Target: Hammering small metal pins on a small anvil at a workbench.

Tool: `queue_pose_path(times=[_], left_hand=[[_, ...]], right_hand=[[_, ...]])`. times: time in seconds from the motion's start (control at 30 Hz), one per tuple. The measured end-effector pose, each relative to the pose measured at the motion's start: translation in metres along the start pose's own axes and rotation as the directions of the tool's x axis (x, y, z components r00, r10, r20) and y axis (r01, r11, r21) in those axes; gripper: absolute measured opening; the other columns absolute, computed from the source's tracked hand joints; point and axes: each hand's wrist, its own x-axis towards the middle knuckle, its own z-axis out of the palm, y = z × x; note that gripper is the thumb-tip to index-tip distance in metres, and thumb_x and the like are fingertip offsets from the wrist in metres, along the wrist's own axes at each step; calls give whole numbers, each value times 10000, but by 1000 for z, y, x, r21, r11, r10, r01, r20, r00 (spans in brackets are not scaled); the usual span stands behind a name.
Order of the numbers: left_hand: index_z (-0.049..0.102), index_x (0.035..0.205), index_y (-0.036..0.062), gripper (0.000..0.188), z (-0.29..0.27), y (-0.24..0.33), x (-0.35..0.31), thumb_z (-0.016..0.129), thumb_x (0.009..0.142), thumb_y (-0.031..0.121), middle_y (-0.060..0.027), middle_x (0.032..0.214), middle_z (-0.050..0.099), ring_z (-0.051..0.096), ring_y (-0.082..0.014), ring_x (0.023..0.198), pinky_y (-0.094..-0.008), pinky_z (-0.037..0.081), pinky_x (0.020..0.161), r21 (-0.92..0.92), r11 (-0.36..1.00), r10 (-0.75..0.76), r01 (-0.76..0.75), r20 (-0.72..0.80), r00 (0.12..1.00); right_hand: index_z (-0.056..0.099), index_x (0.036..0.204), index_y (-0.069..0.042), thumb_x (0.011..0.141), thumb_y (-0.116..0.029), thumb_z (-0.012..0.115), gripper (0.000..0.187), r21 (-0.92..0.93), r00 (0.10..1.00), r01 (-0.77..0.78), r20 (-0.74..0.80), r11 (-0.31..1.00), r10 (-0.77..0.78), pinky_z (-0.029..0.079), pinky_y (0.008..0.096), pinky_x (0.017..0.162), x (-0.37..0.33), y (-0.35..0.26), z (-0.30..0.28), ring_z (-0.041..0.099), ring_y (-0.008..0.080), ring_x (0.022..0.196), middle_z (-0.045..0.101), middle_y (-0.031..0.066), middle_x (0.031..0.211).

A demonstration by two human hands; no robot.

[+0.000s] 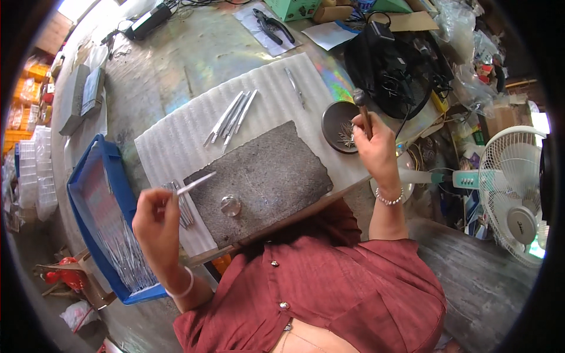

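My left hand pinches one end of a slim, pale silver rod, whose other end points over the left part of a dark grey rough slab. On that slab lies a small round shiny piece. My right hand is closed around a small hammer with its head up. Its fingertips are at the edge of a round dark dish holding many small metal pins; whether they pinch a pin cannot be made out. Several similar rods lie behind the slab.
White foam sheeting lies under the slab, with a single slim tool farther back. At left stands a blue bin of thin silver pieces. Pliers, a black bag and a fan surround the work area.
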Motion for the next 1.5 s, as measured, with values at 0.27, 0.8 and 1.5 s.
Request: queue_pose_path(times=[0.27,0.8,1.5], left_hand=[[553,815,-13,159,-17,15,-56,601,720,-132,-69,727,506,520,-123,603,-234,428,552,222,950,204,-221,97,974],[593,894,-12,121,16,-20,-48,612,787,-65,-110,834,555,592,-185,692,-266,481,596,85,982,148,-171,225,963],[578,994,-25,121,24,-17,-66,569,887,31,-100,905,635,595,-125,750,-233,484,677,-543,800,-165,255,210,964]], right_hand=[[586,810,28,759,-155,590,190,-295,984,17,175,955,36,482,430,686,22,22,11,616,377,764,620,234,787],[550,774,48,739,-122,578,175,-316,951,85,309,945,18,456,382,621,38,27,10,604,322,664,588,212,696],[588,889,-18,840,-57,626,73,509,890,-355,441,784,116,276,164,389,-1,-29,0,391,8,447,556,-25,677]])
